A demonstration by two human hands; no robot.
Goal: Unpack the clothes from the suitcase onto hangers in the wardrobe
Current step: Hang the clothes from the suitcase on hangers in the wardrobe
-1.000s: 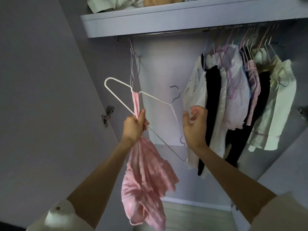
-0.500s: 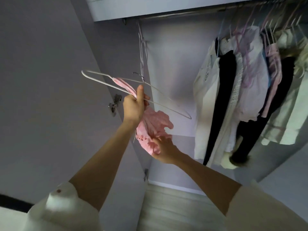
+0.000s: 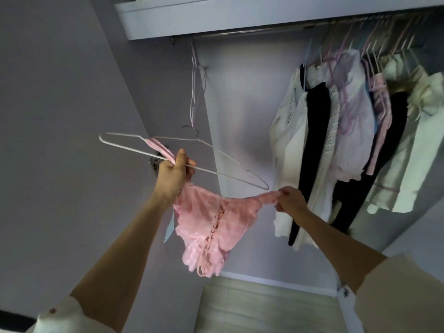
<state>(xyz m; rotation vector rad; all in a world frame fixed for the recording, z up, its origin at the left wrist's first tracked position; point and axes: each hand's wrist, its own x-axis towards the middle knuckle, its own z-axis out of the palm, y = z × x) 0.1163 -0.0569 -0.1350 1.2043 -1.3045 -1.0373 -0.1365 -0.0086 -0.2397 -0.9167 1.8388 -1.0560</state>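
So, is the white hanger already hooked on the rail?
No, the left hand holds the white hanger well below the rail, with the pink top stretched across to the right hand.

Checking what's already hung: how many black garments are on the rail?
2. One black garment hangs among the white pieces at the left of the group; a second black garment hangs further right, beside the pink one. More may be hidden between the packed clothes.

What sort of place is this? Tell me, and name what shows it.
Most likely a built-in wardrobe in a home. A clothes rail runs under a shelf, hung garments crowd its right end, and the left hand holds a wire hanger with a pink top.
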